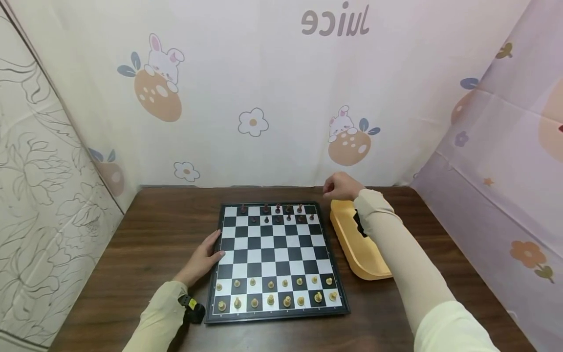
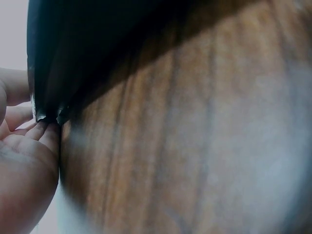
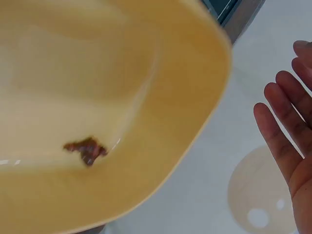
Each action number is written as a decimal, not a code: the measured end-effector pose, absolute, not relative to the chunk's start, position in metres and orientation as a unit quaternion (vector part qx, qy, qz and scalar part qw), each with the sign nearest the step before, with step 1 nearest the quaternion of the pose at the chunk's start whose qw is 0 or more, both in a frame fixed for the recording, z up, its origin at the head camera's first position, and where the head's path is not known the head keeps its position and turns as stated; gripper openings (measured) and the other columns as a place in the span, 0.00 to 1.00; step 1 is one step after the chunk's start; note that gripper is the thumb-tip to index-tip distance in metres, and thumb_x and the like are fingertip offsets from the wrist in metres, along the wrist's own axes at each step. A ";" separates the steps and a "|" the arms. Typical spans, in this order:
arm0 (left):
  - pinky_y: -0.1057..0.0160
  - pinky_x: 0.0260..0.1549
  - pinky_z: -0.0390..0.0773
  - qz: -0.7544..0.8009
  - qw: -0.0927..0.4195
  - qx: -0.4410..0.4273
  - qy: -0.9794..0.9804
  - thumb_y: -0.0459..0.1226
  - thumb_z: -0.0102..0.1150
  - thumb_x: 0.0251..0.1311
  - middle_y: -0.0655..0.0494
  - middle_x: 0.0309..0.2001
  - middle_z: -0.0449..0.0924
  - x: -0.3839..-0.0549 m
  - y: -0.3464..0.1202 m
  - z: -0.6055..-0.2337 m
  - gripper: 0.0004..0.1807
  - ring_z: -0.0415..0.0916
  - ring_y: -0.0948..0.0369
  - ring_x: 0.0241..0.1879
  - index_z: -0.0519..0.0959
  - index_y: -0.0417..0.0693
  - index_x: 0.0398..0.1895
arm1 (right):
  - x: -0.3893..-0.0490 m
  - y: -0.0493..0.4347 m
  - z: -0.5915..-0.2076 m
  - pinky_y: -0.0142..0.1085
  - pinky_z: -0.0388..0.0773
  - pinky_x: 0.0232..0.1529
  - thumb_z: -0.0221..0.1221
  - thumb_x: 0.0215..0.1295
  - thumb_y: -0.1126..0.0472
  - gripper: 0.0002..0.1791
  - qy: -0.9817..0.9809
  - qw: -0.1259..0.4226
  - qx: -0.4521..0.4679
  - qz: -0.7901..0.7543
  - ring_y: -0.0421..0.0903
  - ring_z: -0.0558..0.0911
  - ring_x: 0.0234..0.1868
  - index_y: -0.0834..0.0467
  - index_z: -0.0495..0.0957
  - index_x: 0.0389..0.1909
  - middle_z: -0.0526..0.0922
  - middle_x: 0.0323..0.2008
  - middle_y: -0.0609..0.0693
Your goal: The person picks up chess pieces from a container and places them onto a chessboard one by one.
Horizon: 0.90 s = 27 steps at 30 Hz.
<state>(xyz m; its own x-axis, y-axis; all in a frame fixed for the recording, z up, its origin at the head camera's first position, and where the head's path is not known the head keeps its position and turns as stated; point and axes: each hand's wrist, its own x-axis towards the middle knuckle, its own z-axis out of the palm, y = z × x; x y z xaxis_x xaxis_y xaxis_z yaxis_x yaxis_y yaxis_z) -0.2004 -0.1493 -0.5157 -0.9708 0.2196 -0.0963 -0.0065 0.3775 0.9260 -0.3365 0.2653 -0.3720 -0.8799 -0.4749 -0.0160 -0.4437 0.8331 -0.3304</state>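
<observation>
My left hand (image 1: 200,259) rests at the left edge of the chessboard (image 1: 274,255), its thumb at the rim. In the left wrist view, the fingers (image 2: 46,134) touch the board's dark side near the tabletop. Light gold chess pieces (image 1: 270,299) fill the two near rows. Dark red chess pieces (image 1: 277,209) stand in the two far rows, with gaps between them. My right hand (image 1: 343,186) is over the far end of the yellow tray (image 1: 343,234), holding nothing. A small cluster of dark red pieces (image 3: 87,150) lies in the tray.
The brown wooden table (image 1: 167,215) carries the board and, to its right, the tray. Behind the table hangs a printed cloth (image 1: 264,98), with more cloth along both sides. My right forearm (image 1: 404,259) crosses above the tray and hides part of it.
</observation>
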 end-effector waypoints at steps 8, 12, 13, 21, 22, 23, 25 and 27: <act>0.47 0.67 0.46 0.547 0.107 0.061 0.828 0.32 0.53 0.66 0.40 0.75 0.40 -0.200 -0.150 -0.515 0.37 0.39 0.43 0.72 0.49 0.43 0.75 | -0.332 0.298 -0.374 0.39 0.77 0.32 0.66 0.53 0.60 0.06 0.957 0.044 -0.240 -0.158 0.43 0.78 0.27 0.59 0.84 0.25 0.81 0.23 0.46; 0.46 0.67 0.46 0.548 0.105 0.063 0.827 0.32 0.54 0.66 0.40 0.74 0.41 -0.201 -0.150 -0.517 0.37 0.39 0.43 0.72 0.49 0.43 0.75 | -0.328 0.310 -0.374 0.40 0.77 0.32 0.66 0.53 0.59 0.07 0.959 0.047 -0.227 -0.164 0.44 0.78 0.27 0.60 0.84 0.26 0.81 0.23 0.46; 0.46 0.67 0.46 0.546 0.105 0.064 0.829 0.33 0.54 0.66 0.40 0.74 0.41 -0.202 -0.151 -0.517 0.37 0.39 0.43 0.72 0.49 0.43 0.75 | -0.327 0.313 -0.375 0.40 0.77 0.32 0.66 0.54 0.59 0.07 0.959 0.047 -0.225 -0.166 0.44 0.78 0.27 0.60 0.83 0.26 0.81 0.23 0.46; 0.46 0.67 0.47 0.543 0.109 0.061 0.831 0.33 0.54 0.66 0.41 0.75 0.41 -0.203 -0.150 -0.519 0.38 0.40 0.43 0.72 0.49 0.44 0.75 | -0.315 0.334 -0.379 0.40 0.77 0.29 0.67 0.55 0.63 0.06 0.957 0.041 -0.224 -0.181 0.44 0.77 0.24 0.63 0.83 0.26 0.81 0.23 0.48; 0.46 0.67 0.47 0.542 0.109 0.062 0.831 0.33 0.54 0.66 0.41 0.75 0.41 -0.202 -0.150 -0.519 0.38 0.40 0.43 0.72 0.49 0.44 0.75 | -0.314 0.336 -0.380 0.40 0.77 0.29 0.66 0.55 0.63 0.06 0.958 0.043 -0.220 -0.180 0.44 0.77 0.24 0.63 0.83 0.26 0.81 0.23 0.49; 0.45 0.67 0.47 0.541 0.109 0.063 0.831 0.33 0.54 0.66 0.41 0.75 0.41 -0.202 -0.151 -0.519 0.38 0.40 0.43 0.72 0.49 0.44 0.75 | -0.312 0.338 -0.380 0.40 0.77 0.29 0.66 0.55 0.63 0.07 0.958 0.044 -0.219 -0.179 0.45 0.77 0.24 0.63 0.83 0.26 0.81 0.23 0.49; 0.45 0.67 0.47 0.541 0.110 0.063 0.831 0.33 0.54 0.66 0.41 0.75 0.41 -0.202 -0.151 -0.518 0.38 0.40 0.43 0.72 0.49 0.44 0.75 | -0.310 0.342 -0.382 0.39 0.77 0.29 0.66 0.55 0.62 0.07 0.960 0.049 -0.210 -0.177 0.45 0.77 0.25 0.63 0.83 0.27 0.81 0.24 0.49; 0.45 0.67 0.47 0.541 0.109 0.065 0.831 0.33 0.54 0.66 0.40 0.75 0.40 -0.202 -0.151 -0.518 0.38 0.39 0.42 0.72 0.49 0.44 0.75 | -0.309 0.347 -0.384 0.39 0.77 0.28 0.66 0.56 0.61 0.07 0.962 0.051 -0.207 -0.174 0.44 0.76 0.25 0.63 0.83 0.28 0.81 0.24 0.49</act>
<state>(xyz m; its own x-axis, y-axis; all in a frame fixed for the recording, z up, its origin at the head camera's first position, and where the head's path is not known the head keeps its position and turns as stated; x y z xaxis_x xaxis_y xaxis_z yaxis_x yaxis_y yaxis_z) -0.2018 -0.1509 -0.5181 -0.9677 0.2258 -0.1121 -0.0111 0.4061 0.9138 -0.3091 0.3473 -0.3843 -0.9094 -0.4150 -0.0259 -0.3798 0.8543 -0.3549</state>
